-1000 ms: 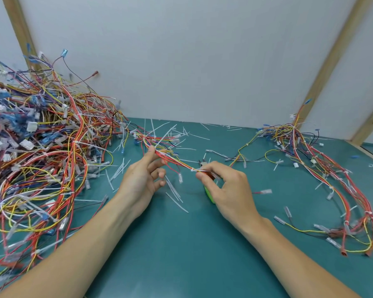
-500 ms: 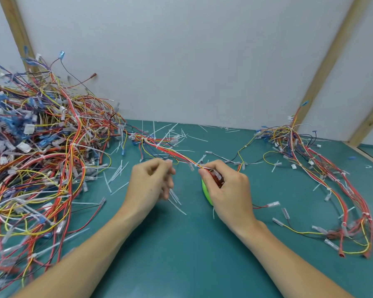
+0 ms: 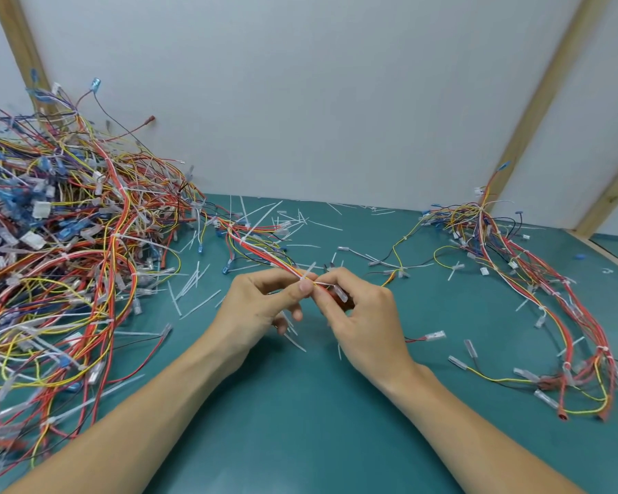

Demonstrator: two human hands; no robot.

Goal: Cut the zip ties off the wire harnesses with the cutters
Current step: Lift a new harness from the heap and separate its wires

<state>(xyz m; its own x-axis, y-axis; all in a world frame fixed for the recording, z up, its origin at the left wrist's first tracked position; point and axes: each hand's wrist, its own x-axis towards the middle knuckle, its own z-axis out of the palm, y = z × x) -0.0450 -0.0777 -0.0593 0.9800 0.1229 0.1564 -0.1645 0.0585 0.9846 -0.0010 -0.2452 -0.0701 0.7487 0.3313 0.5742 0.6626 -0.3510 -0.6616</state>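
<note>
A bundle of red, orange and yellow wires (image 3: 261,248) runs from the big tangled pile of harnesses (image 3: 61,251) at the left edge of the tabletop (image 3: 300,415) down to the two hands near its middle. The left hand (image 3: 261,308) pinches the bundle between thumb and forefinger, right where a white zip tie (image 3: 308,270) sticks up. The right hand (image 3: 364,315) touches it from the other side, fingers curled round something reddish; a dark tip shows just behind its forefinger, but whether that is the cutters cannot be told. Cut white tie pieces (image 3: 264,215) litter the far edge. A smaller harness (image 3: 536,279) sprawls along the right edge
</note>
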